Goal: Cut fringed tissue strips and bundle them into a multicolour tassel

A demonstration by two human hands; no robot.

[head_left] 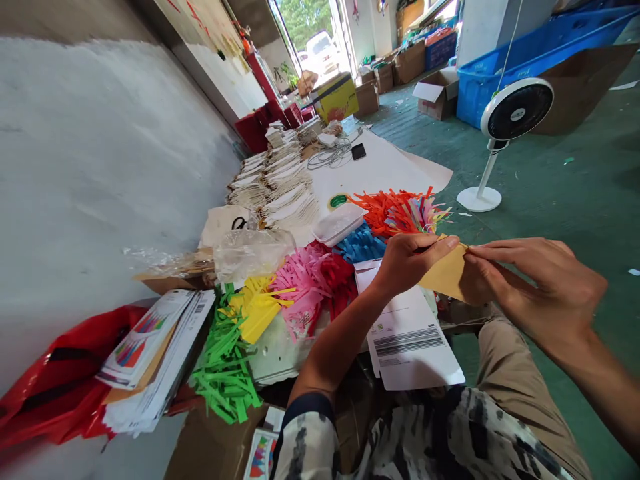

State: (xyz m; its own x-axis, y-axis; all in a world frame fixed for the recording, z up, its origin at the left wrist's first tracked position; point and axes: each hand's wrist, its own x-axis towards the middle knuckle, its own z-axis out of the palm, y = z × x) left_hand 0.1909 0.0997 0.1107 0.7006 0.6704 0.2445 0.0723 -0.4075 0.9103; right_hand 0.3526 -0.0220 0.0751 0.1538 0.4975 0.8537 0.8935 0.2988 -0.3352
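- Bright daylight pours in through the open doorway point(313, 33), which is overexposed.
- Shadows are soft.
- Wide-angle distortion bends the edges.
- The centre is sharp.

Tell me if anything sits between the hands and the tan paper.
Nothing visible does. The left hand and right hand both pinch the tan paper directly, one at each end. The multicoloured strips poke up just behind the left hand, not between either hand and the paper.
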